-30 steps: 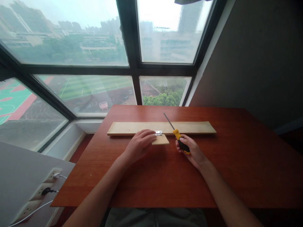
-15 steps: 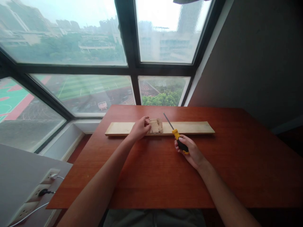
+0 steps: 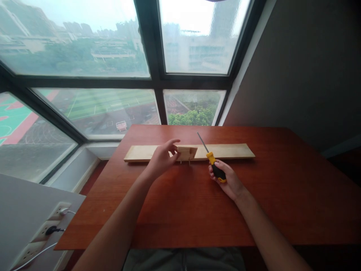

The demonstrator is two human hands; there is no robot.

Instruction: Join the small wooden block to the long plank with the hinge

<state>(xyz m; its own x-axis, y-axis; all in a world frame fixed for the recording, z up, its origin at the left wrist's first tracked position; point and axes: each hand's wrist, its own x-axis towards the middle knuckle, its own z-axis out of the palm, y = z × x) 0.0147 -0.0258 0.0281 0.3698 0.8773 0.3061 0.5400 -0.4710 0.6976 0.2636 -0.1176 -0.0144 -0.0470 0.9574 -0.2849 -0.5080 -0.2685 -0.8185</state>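
A long pale wooden board (image 3: 225,151) lies crosswise on the reddish-brown table. Over its middle, my left hand (image 3: 163,158) grips a small wooden piece (image 3: 186,153) by its left end, between thumb and fingers. The piece is tilted, and two thin screw- or nail-like points stick out below its lower edge. A yellow and black screwdriver (image 3: 216,166) is wrapped in my right hand (image 3: 228,178), just to the right of the small piece. Its metal shaft points up and to the left, with the tip in the air above the board.
The table (image 3: 180,214) reaches close to the large windows (image 3: 194,81) at the back. A dark sloping wall (image 3: 296,67) rises on the right. At lower left, wall sockets (image 3: 46,229) hold plugs with cables beside the table's edge.
The small wooden piece has tipped up in my left hand, so a smoother face and the points beneath it now show. The screwdriver has shifted only slightly.
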